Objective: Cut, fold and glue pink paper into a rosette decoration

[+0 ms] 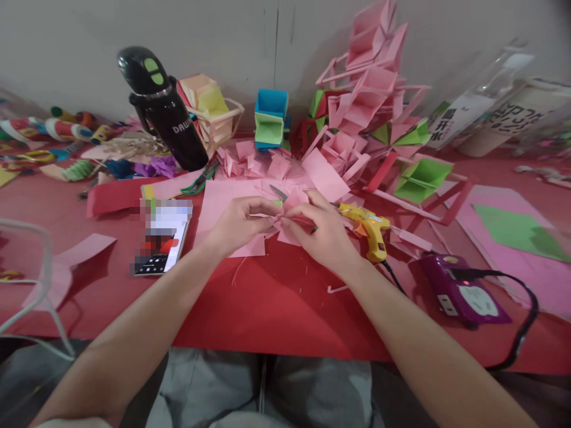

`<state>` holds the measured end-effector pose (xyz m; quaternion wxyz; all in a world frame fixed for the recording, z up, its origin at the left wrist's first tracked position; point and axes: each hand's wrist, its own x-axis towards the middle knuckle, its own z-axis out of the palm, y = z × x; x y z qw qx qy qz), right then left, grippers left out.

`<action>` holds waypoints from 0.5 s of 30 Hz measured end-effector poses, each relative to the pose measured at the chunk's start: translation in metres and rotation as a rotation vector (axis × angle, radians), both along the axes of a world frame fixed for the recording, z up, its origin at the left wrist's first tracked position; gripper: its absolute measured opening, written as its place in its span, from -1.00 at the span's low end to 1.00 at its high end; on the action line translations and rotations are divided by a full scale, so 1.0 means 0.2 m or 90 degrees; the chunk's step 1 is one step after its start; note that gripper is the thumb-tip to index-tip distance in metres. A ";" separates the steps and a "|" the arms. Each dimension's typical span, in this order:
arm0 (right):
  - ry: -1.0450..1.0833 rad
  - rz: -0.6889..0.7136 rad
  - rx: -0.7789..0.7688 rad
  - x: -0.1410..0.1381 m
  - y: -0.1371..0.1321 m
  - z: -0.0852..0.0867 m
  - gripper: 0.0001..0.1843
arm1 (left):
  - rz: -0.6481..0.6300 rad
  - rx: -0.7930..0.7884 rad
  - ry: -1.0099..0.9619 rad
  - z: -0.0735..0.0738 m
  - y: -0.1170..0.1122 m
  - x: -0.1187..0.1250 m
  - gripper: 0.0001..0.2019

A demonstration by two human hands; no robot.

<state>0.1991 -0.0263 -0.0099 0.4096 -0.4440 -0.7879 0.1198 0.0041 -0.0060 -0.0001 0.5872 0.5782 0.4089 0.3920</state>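
Observation:
My left hand (243, 221) and my right hand (319, 229) meet over the middle of the red table. Between them is a small piece of pink paper (297, 199), its fold partly covered by my fingers. Both hands are closed in a pinch on it, fingertips almost touching. Under my left hand lies a flat pink paper sheet (218, 205). A grey pointed blade (278, 192) shows just beyond my fingertips. To the right of my right hand rests a yellow hot glue gun (368, 229) with its cord running toward the front.
Behind my hands are folded pink paper pieces (254, 160) and a tall pink paper structure (368, 89). A black bottle (167, 119) and a phone (163, 238) stand or lie left. At right sits a purple power socket (464, 291) with a black cable.

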 end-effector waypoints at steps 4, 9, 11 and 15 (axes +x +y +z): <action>0.002 0.000 0.001 0.00 0.00 0.00 -0.93 | -0.011 0.003 -0.002 0.00 0.00 0.00 -0.78; 0.005 -0.003 -0.007 -0.01 -0.01 0.00 -0.93 | -0.004 0.001 0.011 0.00 0.00 0.00 -0.80; 0.007 0.001 -0.011 -0.01 -0.01 0.00 -0.94 | -0.006 0.002 0.015 0.01 0.00 0.00 -0.81; 0.003 0.001 -0.019 -0.01 -0.01 -0.01 -0.95 | -0.005 0.001 0.013 0.00 0.00 0.00 -0.83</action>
